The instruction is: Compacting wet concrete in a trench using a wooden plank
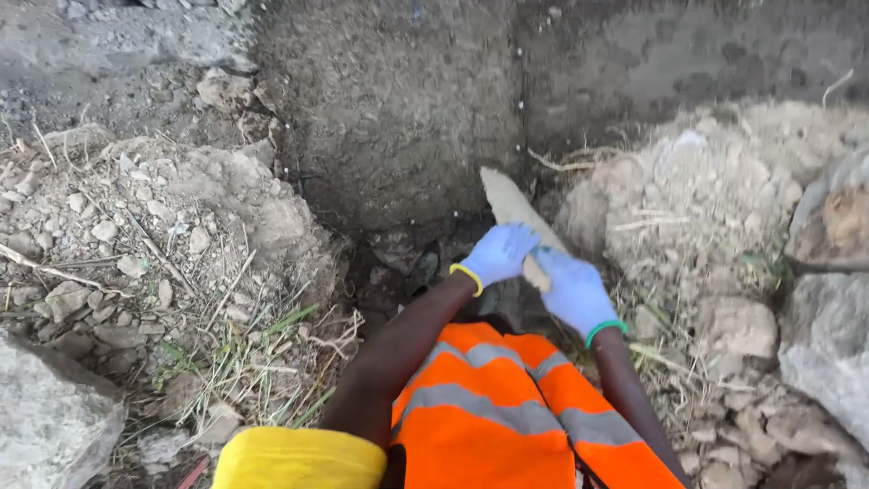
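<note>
Both my hands wear pale blue gloves and grip one dusty wooden handle (509, 201) that slants up and to the left over a dug pit. My left hand (499, 254) holds it higher up, and my right hand (572, 292) holds it just below, near its lower end. The handle's upper end rests against the pit's earth wall (389, 118). What is fixed to the handle's other end is hidden behind my hands and orange reflective vest (507, 407). A shoe (422, 270) shows dimly at the dark bottom of the pit.
Loose stones, dry grass and soil (154, 235) are heaped on the left bank. A mound of clods (697, 190) rises on the right. Large grey rocks lie at lower left (50, 421) and right (828, 344).
</note>
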